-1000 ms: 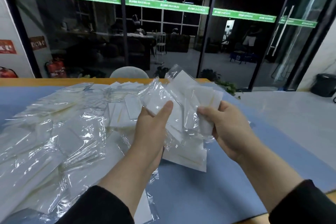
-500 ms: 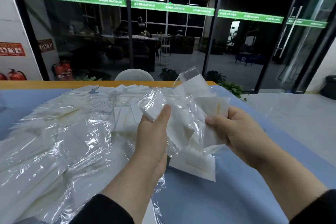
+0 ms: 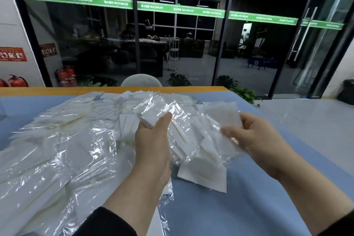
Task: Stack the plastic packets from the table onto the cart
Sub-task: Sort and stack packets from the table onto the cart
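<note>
Your left hand [image 3: 153, 145] and right hand [image 3: 254, 138], still gripping a packet bundle [image 3: 191, 134], have lowered it toward the table [image 3: 249, 207]; no cart is visible.

Head view, body only. Two bare forearms enter from the lower edge of frame. Left hand [image 3: 152, 144]: bare, no glove, no ring or watch in view. Right hand [image 3: 256, 136]: likewise bare; fingertips somewhat blurred. Left arm wears a black long fabric sleeve [image 3: 107, 223], plain, cuff ending partway up the forearm, no marking seen. A dark sleeve edge [image 3: 339, 233] of the same kind shows on the right arm at the bottom right corner, mostly cut off.
</note>
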A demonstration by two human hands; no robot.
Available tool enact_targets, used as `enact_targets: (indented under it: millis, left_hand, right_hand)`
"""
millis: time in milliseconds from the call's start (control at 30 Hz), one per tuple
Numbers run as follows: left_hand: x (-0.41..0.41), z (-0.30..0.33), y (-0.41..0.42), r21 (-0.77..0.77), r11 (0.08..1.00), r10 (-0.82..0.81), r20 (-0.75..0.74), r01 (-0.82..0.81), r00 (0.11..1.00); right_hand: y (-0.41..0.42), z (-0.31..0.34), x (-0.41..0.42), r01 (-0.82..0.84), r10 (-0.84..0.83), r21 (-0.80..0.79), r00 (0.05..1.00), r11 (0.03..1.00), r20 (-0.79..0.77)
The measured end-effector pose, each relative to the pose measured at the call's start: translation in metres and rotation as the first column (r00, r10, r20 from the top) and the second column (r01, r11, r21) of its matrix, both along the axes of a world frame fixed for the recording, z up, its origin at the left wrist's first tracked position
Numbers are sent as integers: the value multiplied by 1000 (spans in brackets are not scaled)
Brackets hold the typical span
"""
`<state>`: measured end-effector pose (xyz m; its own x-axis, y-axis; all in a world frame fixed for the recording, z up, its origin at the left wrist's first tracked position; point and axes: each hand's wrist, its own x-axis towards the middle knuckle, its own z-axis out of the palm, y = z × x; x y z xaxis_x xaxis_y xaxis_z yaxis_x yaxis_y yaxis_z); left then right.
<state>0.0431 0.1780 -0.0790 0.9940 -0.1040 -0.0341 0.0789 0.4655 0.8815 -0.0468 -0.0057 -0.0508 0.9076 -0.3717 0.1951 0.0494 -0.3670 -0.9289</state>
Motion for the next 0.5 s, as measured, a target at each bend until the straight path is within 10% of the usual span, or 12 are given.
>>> enact_targets:
  millis: [133,300,500]
  left_hand:
    - [-9,3,-4,24,993,-120,21,120,993]
    - [-25,11,-10,-32,958,-283,69,285,957]
    - [-25,8,-11,-6,979,-203,100,205,974]
  right_hand:
    - [7,8,2,-73,19,279,981,957,192]
    - [43,-4,12,-92,93,-43,996,995,17]
    - [50,-7,8,-265,263,-44,964,963,-45]
